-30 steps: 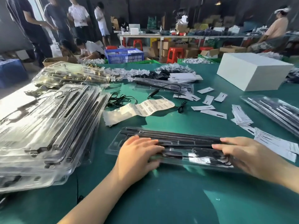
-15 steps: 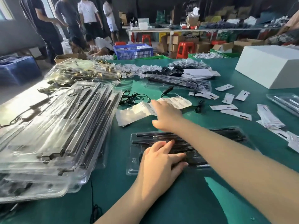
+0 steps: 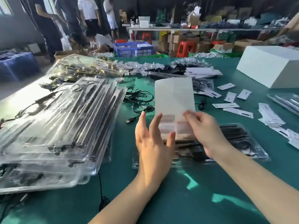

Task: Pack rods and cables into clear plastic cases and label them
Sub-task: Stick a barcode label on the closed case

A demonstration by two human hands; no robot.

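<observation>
A pile of filled cases (image 3: pixel 53 126) sits left, loose cables (image 3: pixel 139 101) and paper tags (image 3: pixel 229 97) beyond. The label sheet (image 3: pixel 174 101) stands upright, long axis away, hiding part of the case (image 3: pixel 242 143) lying crosswise below. The right hand (image 3: pixel 203 131) pinches its lower edge; the left hand (image 3: pixel 153 143) touches it with fingers straight.

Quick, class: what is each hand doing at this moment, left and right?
Left hand: open, fingers straight, touching the label sheet at its lower left.
Right hand: pinching the label sheet's lower right, above the clear case.
</observation>
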